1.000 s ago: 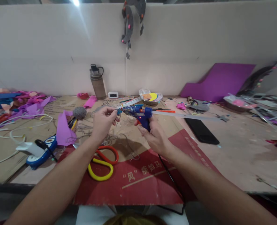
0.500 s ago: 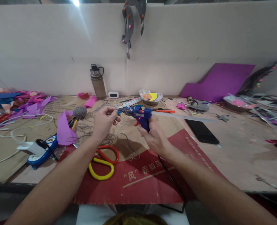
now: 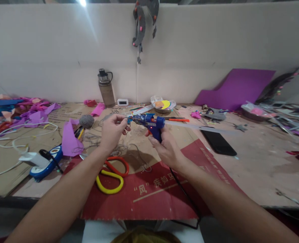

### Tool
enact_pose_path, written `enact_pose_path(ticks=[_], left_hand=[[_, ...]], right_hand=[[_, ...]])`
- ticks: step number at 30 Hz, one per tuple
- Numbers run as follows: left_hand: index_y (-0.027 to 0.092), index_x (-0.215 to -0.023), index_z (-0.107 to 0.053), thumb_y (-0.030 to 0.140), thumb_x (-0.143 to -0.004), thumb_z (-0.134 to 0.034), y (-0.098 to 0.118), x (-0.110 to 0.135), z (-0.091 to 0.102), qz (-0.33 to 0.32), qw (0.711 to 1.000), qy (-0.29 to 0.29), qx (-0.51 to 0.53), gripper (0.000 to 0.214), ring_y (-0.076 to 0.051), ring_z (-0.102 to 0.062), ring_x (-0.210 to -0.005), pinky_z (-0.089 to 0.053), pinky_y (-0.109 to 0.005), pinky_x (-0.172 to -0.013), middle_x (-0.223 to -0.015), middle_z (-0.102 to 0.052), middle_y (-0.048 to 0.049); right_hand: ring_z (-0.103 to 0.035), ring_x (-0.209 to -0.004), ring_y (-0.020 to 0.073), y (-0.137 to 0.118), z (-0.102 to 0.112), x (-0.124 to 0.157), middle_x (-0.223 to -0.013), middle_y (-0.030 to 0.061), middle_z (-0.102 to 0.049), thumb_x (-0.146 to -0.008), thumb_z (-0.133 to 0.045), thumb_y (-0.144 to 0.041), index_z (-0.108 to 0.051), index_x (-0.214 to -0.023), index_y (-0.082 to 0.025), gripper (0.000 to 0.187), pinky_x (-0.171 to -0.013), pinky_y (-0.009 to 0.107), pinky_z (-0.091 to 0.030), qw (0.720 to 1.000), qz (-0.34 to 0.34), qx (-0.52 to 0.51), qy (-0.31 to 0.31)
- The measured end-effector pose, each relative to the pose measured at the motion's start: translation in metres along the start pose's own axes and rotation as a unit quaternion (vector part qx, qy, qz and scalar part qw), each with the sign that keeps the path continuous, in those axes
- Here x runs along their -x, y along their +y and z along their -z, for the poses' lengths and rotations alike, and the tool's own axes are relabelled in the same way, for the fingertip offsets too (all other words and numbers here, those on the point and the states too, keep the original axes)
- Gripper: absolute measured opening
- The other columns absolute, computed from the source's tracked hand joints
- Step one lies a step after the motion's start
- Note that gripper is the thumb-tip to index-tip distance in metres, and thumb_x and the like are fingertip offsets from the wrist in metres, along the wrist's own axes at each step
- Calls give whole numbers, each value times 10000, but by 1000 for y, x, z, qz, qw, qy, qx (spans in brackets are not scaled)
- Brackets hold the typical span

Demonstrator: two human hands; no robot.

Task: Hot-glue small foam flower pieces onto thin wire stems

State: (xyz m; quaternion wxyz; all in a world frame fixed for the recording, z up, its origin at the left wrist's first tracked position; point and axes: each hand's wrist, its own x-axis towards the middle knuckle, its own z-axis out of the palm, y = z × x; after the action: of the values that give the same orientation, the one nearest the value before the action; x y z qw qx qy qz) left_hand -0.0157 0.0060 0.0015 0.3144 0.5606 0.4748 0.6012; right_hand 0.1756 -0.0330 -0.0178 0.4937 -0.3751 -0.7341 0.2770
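My right hand (image 3: 168, 143) is wrapped round the handle of a blue hot glue gun (image 3: 153, 125), whose nozzle points left. A long clear glue stick (image 3: 187, 125) runs out of its back end. At the nozzle tip, my left hand (image 3: 115, 130) is closed in a pinch on a small blue piece (image 3: 129, 119), partly hidden by the fingers. Thin grey yarn (image 3: 119, 148) lies in loose tangles below the left hand. Scissors with one red and one yellow handle (image 3: 110, 182) lie under my left forearm, their blades mostly covered.
A red-printed cardboard sheet (image 3: 149, 206) covers the front of the table. Left are a blue power strip (image 3: 41, 172), felt scraps (image 3: 35, 114) and a grey yarn ball (image 3: 86, 121). A bottle (image 3: 106, 91) stands by the wall; a black phone (image 3: 219, 141) lies right.
Almost nothing differs. Both hands and the glue gun stay in nearly the same place, with only a slight shift of the whole view.
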Motion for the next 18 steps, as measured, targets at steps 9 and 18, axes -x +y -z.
enact_pose_path(ticks=[9, 18], left_hand=[[140, -769, -604, 291, -750, -645, -1, 0, 1, -5, 1000, -4, 0, 157, -108, -584, -456, -442, -202, -429, -580, -647, -22], [142, -752, -604, 285, -745, -651, 1, 1, 0, -4, 1000, -3, 4, 151, -104, -583, -447, -434, -197, -425, -570, -640, -17]], right_hand=[[-532, -808, 174, 0, 0, 1, -949, 59, -563, -886, -470, -212, -471, -1052, -208, 166, -766, 374, -492, 1000, 3, -3, 5], [-518, -827, 184, 3, 1, 0, -951, 62, -536, -890, -479, -243, -499, -1013, -206, 130, -775, 388, -495, 1000, 1, 5, 11]])
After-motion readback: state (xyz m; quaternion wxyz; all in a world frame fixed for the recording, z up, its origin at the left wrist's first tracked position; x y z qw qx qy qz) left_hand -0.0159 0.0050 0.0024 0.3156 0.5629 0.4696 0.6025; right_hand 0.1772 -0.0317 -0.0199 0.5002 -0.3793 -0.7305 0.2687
